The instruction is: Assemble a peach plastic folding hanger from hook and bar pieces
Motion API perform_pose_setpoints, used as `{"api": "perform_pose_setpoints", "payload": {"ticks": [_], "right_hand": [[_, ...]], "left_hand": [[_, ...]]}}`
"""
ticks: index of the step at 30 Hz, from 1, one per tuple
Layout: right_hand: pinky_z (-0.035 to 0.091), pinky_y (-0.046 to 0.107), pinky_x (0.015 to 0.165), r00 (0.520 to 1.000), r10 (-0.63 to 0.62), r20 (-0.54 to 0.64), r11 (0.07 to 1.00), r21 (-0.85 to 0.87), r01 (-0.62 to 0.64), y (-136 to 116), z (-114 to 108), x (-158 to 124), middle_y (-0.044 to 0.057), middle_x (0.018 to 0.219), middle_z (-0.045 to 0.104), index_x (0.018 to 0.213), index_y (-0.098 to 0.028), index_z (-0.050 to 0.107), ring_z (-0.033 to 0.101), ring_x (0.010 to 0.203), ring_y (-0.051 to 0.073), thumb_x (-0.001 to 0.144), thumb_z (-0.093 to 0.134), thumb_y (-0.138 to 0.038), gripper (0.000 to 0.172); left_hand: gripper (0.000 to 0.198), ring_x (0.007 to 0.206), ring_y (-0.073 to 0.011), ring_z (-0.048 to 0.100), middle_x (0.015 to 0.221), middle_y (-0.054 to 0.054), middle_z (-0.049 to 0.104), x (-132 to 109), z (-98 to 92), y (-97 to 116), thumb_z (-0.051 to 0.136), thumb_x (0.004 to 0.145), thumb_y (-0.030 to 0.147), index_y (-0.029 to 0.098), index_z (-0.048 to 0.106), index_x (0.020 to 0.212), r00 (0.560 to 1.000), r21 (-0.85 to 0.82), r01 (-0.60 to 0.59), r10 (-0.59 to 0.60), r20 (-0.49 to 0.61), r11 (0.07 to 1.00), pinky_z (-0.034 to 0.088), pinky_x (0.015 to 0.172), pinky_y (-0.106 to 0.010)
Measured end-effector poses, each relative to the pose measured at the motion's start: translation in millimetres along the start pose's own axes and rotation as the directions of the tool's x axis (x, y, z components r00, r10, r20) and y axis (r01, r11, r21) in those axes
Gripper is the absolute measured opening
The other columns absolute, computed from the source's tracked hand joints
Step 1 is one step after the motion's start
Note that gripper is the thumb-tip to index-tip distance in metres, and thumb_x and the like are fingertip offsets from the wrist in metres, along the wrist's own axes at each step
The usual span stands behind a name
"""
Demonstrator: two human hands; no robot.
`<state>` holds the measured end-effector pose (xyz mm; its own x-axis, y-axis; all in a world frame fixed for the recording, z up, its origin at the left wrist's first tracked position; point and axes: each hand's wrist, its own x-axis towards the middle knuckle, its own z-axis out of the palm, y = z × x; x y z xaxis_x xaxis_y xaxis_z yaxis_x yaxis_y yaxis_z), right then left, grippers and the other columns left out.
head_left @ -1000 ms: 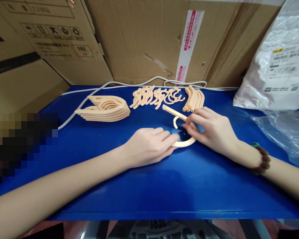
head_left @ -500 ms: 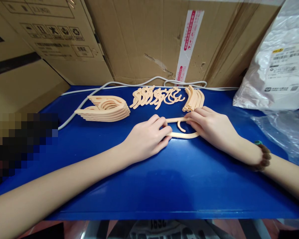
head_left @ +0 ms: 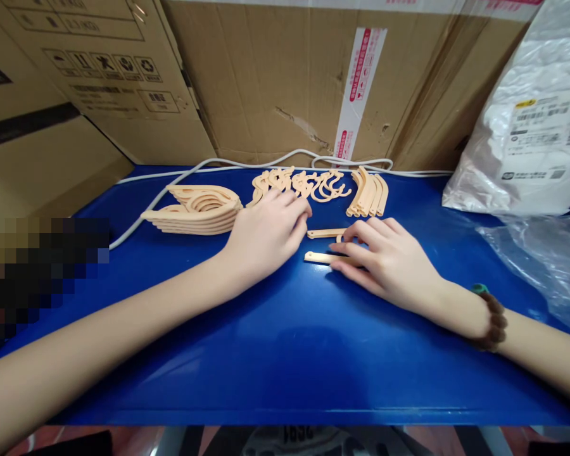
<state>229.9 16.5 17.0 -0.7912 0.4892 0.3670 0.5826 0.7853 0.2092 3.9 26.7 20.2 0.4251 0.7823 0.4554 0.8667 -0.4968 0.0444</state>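
My right hand (head_left: 389, 259) steadies a peach plastic U-shaped hanger piece (head_left: 319, 258) on the blue table, fingers bent over it. Its two bar ends with small holes point left; the rest is under my hand. A small curved hook part (head_left: 339, 239) shows between the bars, mostly covered. Nothing shows in my left hand (head_left: 270, 237), its fingers loosely bent and apart, just in front of a row of S-shaped hook pieces (head_left: 262, 183). Left of that hand lies a stack of hanger pieces (head_left: 194, 221), partly behind it.
More hooks (head_left: 330, 187) and a bundle of short curved bars (head_left: 368, 193) lie at the back. A white cable (head_left: 204, 161) runs behind them along cardboard boxes (head_left: 266, 76). On the right are a white parcel bag (head_left: 517, 145) and clear plastic film (head_left: 536, 259).
My left hand has let go of the U-shaped hanger piece and moved back and left toward the hooks. My right hand has shifted slightly left and nearer along the piece.
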Motion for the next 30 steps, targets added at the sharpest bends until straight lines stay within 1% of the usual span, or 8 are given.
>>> {"api": "perform_pose_setpoints", "payload": {"ticks": [3, 5, 7, 9, 11, 15, 23, 30], "right_hand": [[0.035, 0.032, 0.074, 0.998, -0.026, 0.060, 0.998, 0.050, 0.023, -6.5, 3.7, 2.1, 0.009, 0.095, 0.063, 0.092, -0.016, 0.066, 0.054, 0.083, 0.019, 0.099, 0.046, -0.035, 0.029], [0.035, 0.031, 0.075, 0.995, -0.050, 0.084, 0.998, 0.051, 0.046, -7.8, 5.0, 3.4, 0.009, 0.093, 0.063, 0.088, -0.015, 0.064, 0.054, 0.085, 0.019, 0.100, 0.043, -0.030, 0.028], [0.035, 0.031, 0.075, 0.994, -0.085, 0.066, 0.996, 0.031, 0.083, -7.7, 5.0, 3.8, 0.008, 0.088, 0.062, 0.085, -0.015, 0.061, 0.054, 0.084, 0.018, 0.100, 0.042, -0.028, 0.028], [0.034, 0.031, 0.074, 0.991, -0.129, 0.021, 0.992, -0.013, 0.129, -7.3, 4.2, 2.9, 0.005, 0.081, 0.061, 0.083, -0.015, 0.060, 0.052, 0.077, 0.017, 0.100, 0.041, -0.026, 0.027], [0.033, 0.032, 0.071, 0.983, -0.183, -0.021, 0.979, -0.092, 0.180, -7.4, 3.3, 0.9, 0.003, 0.074, 0.059, 0.083, -0.015, 0.059, 0.049, 0.069, 0.016, 0.100, 0.042, -0.023, 0.024], [0.032, 0.032, 0.066, 0.968, -0.252, -0.009, 0.947, -0.207, 0.245, -9.0, 1.8, -3.8, 0.002, 0.074, 0.058, 0.088, -0.014, 0.060, 0.048, 0.066, 0.016, 0.098, 0.046, -0.018, 0.017], [0.034, 0.030, 0.062, 0.972, -0.232, 0.027, 0.959, -0.162, 0.234, -11.6, -3.4, -3.1, 0.005, 0.078, 0.059, 0.092, -0.012, 0.058, 0.048, 0.065, 0.015, 0.098, 0.040, -0.012, 0.019], [0.036, 0.031, 0.062, 0.975, -0.218, 0.048, 0.969, -0.106, 0.222, -9.1, -4.5, -2.4, 0.006, 0.082, 0.062, 0.101, -0.011, 0.056, 0.053, 0.066, 0.016, 0.101, 0.034, -0.014, 0.023]], "left_hand": [[0.028, 0.105, -0.0264, 0.059, 0.105, -0.009, 0.069, 27.8, -0.2, -7.7, 0.039, 0.096, 0.020, 0.016, 0.066, 0.101, 0.998, 0.066, 0.056, -0.058, 0.028, 0.996, 0.049, 0.075, -0.033], [0.031, 0.104, -0.0297, 0.059, 0.101, -0.013, 0.070, 47.7, 2.2, -11.4, 0.038, 0.096, 0.021, 0.013, 0.068, 0.101, 0.990, 0.140, 0.106, -0.118, 0.081, 0.984, 0.050, 0.073, -0.035], [0.032, 0.102, -0.0298, 0.060, 0.101, -0.015, 0.070, 65.8, 6.7, -13.8, 0.039, 0.094, 0.020, 0.012, 0.068, 0.103, 0.976, 0.190, 0.148, -0.174, 0.133, 0.971, 0.050, 0.076, -0.036], [0.030, 0.099, -0.0308, 0.062, 0.101, -0.017, 0.069, 80.2, 13.0, -16.2, 0.044, 0.092, 0.022, 0.010, 0.069, 0.104, 0.946, 0.240, 0.221, -0.268, 0.183, 0.945, 0.049, 0.079, -0.038], [0.030, 0.102, -0.0329, 0.063, 0.102, -0.018, 0.069, 90.7, 19.9, -19.5, 0.051, 0.089, 0.027, 0.008, 0.069, 0.103, 0.927, 0.256, 0.262, -0.316, 0.202, 0.930, 0.048, 0.082, -0.040], [0.030, 0.101, -0.0327, 0.064, 0.104, -0.017, 0.068, 104.0, 29.5, -29.2, 0.056, 0.085, 0.029, 0.008, 0.069, 0.103, 0.907, 0.230, 0.317, -0.365, 0.212, 0.920, 0.047, 0.082, -0.038], [0.043, 0.101, -0.0319, 0.062, 0.106, -0.018, 0.068, 121.6, 32.4, -43.5, 0.065, 0.076, 0.034, 0.008, 0.068, 0.110, 0.846, 0.197, 0.415, -0.457, 0.274, 0.888, 0.048, 0.082, -0.038], [0.041, 0.103, -0.0318, 0.062, 0.107, -0.018, 0.068, 122.7, 31.6, -44.4, 0.064, 0.077, 0.031, 0.009, 0.066, 0.112, 0.840, 0.241, 0.406, -0.464, 0.281, 0.881, 0.046, 0.085, -0.038]]}}
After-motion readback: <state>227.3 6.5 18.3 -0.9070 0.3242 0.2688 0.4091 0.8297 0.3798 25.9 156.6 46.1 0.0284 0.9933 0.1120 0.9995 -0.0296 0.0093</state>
